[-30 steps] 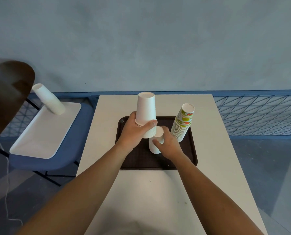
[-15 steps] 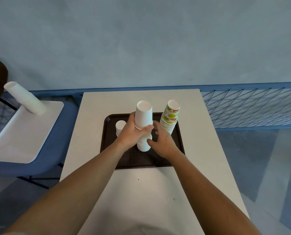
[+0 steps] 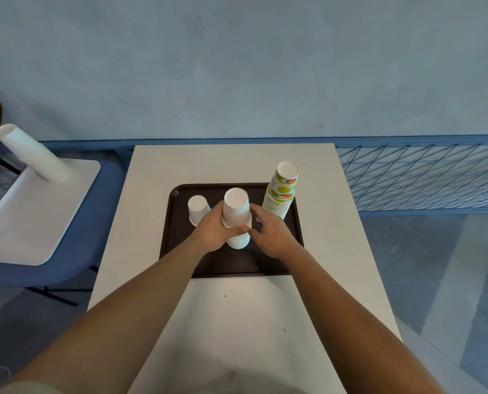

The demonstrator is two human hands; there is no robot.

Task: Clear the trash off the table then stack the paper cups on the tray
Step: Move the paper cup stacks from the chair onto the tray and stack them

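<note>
Step in hand, as I read it: seating the white cup stack (image 3: 236, 211) down over the base cup (image 3: 239, 242) that stands on the tray (image 3: 223, 264), centre of frame.

Grip: my left hand (image 3: 213, 233) is wrapped round the stack at its lower rim, thumb across the front, firm hold. My right hand (image 3: 270, 233) sits just right of the stack, fingers loosely curled, holding nothing I can see. Can't tell if the fingertips touch the cup wall.

To do it well:
- stack axis vertical, push straight down, no twist
- light squeeze only, since paper walls probably buckle
- right hand steadies the base cup so it doesn't skate on the tray
- let go only once the rims nest and the column stands alone

Layout vs grip:
- The stack pokes up above my left hand. The base cup shows just below it, toward the frame bottom.
- The single white cup (image 3: 198, 207) stands upside down on the tray, just left of my left hand. Likely the next pick.
- The printed cup stack (image 3: 282, 191) is at the tray's upper right corner, close behind my right fingers. I could knock it when that hand pulls out.
- A spare white stack (image 3: 32, 155) sits on a white tray (image 3: 38, 223) at upper left, off the table (image 3: 237, 322), well apart from both hands.
</note>
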